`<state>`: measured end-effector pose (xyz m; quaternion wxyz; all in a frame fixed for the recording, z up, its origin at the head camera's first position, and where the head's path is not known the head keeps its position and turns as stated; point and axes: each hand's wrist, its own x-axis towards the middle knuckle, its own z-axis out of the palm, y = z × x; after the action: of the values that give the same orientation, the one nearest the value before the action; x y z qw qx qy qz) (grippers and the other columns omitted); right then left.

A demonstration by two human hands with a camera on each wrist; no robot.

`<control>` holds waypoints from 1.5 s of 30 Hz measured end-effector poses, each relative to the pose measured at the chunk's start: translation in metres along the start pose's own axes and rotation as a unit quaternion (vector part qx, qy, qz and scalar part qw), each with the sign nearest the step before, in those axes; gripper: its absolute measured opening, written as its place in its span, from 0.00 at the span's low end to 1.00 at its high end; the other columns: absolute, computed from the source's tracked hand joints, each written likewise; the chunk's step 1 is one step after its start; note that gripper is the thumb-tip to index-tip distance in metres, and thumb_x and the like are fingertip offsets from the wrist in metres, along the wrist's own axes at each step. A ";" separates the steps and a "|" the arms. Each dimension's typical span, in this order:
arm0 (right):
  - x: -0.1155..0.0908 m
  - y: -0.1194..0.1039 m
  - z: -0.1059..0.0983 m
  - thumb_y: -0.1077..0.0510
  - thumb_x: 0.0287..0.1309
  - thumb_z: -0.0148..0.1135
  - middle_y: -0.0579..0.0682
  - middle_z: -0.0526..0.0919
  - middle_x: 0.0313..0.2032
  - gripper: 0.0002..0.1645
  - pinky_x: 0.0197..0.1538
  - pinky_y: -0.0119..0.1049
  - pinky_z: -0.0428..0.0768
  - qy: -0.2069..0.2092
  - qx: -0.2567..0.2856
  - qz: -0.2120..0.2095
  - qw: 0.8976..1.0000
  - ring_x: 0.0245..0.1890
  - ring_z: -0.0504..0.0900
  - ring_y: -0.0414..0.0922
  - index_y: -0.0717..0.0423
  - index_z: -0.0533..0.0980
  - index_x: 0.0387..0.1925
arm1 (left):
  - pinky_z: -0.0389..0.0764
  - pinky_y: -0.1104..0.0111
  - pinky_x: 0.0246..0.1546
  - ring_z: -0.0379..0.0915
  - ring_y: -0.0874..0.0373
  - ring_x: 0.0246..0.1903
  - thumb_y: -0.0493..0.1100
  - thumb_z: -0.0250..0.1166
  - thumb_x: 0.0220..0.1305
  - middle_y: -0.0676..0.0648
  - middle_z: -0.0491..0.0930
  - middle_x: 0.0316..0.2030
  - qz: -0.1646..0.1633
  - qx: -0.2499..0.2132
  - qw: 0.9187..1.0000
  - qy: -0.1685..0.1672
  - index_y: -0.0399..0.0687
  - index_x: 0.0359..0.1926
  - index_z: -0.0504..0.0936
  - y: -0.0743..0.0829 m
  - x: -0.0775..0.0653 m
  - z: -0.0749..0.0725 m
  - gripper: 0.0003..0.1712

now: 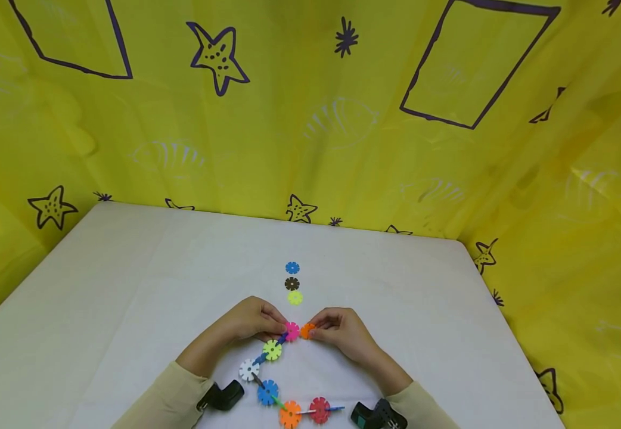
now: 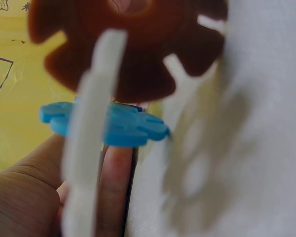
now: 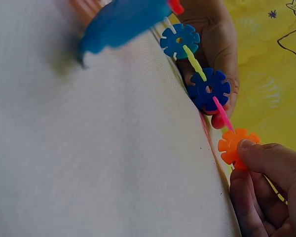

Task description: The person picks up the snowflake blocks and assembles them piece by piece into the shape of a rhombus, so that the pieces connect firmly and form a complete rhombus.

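Note:
Near the far end of a chain of slotted snowflake discs, my left hand (image 1: 257, 319) pinches the pink disc (image 1: 292, 331). My right hand (image 1: 345, 333) holds an orange disc (image 3: 234, 147) between thumb and fingers, its edge right at the pink disc in the right wrist view. From there the chain curves toward me through a yellow-green disc (image 1: 272, 350), a white disc (image 1: 248, 370), a blue disc (image 1: 268, 393), another orange disc (image 1: 290, 415) and a red disc (image 1: 319, 410). Close to the left wrist camera hang a brown disc (image 2: 138, 79) and a light blue disc (image 2: 133, 126).
Beyond my hands, a loose blue disc (image 1: 292, 268), brown disc (image 1: 291, 283) and yellow disc (image 1: 295, 298) lie in a column on the white table (image 1: 182, 262). A yellow patterned curtain (image 1: 267, 155) hangs behind and at the sides.

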<state>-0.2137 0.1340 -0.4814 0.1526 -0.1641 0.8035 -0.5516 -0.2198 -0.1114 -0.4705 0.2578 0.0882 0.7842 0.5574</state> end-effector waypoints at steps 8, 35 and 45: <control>0.000 0.000 0.002 0.63 0.53 0.73 0.55 0.87 0.31 0.07 0.33 0.24 0.81 0.004 0.003 0.003 1.000 0.26 0.82 0.36 0.63 0.84 0.34 | 0.84 0.71 0.28 0.79 0.65 0.23 0.39 0.71 0.59 0.47 0.86 0.27 -0.002 0.004 1.000 -0.003 0.36 0.38 0.87 0.001 0.000 0.000 0.10; -0.002 0.000 0.011 0.62 0.52 0.73 0.55 0.87 0.31 0.05 0.32 0.25 0.81 0.012 -0.016 -0.028 0.999 0.25 0.81 0.35 0.60 0.85 0.32 | 0.80 0.74 0.26 0.76 0.65 0.22 0.39 0.72 0.57 0.49 0.86 0.26 0.008 0.033 0.999 0.020 0.39 0.35 0.88 0.000 0.001 0.004 0.08; -0.011 -0.033 0.015 0.68 0.52 0.71 0.58 0.87 0.31 0.03 0.33 0.24 0.81 0.020 -0.032 -0.048 0.998 0.26 0.82 0.35 0.65 0.84 0.30 | 0.81 0.74 0.25 0.77 0.66 0.21 0.37 0.72 0.56 0.46 0.87 0.27 0.009 0.017 1.000 0.018 0.36 0.36 0.88 0.002 -0.001 0.005 0.08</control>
<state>-0.1942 0.1149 -0.4554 0.1045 -0.1965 0.8150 -0.5350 -0.2171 -0.1067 -0.4697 0.2374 0.0901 0.7972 0.5477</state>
